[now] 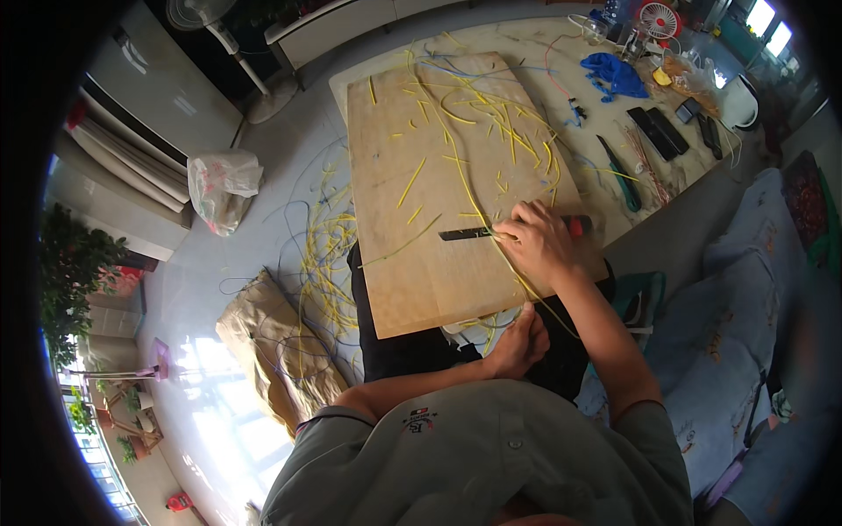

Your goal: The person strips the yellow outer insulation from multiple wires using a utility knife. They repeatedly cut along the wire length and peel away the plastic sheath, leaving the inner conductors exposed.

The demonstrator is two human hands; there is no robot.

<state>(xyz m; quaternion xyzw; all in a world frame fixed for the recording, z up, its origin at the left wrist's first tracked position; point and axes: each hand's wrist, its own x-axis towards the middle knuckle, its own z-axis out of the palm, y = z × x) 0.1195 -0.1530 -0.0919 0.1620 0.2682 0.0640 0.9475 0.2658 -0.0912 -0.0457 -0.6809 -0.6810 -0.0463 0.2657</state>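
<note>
A wooden board (408,283) rests across my lap and the table. On it lies a flat black blade-like tool (464,234) with a red-and-black end (577,226); its middle is hidden under my right hand (536,240). The bent fingers of that hand pinch a long yellowish wire (468,187) where it crosses the tool. The wire runs up the board and down past its near edge. My left hand (520,342) is at that near edge, its thumb and fingers closed on a strand of wire. What lies inside its fist is hidden.
Yellow insulation scraps (506,125) litter the board's far half. On the marble-look table (559,59) lie a green-handled knife (621,174), bare copper strands (644,161), black cases (658,133) and a blue bag (615,73). Tangled wire (329,256) and brown paper sacking (270,335) lie on the floor at left.
</note>
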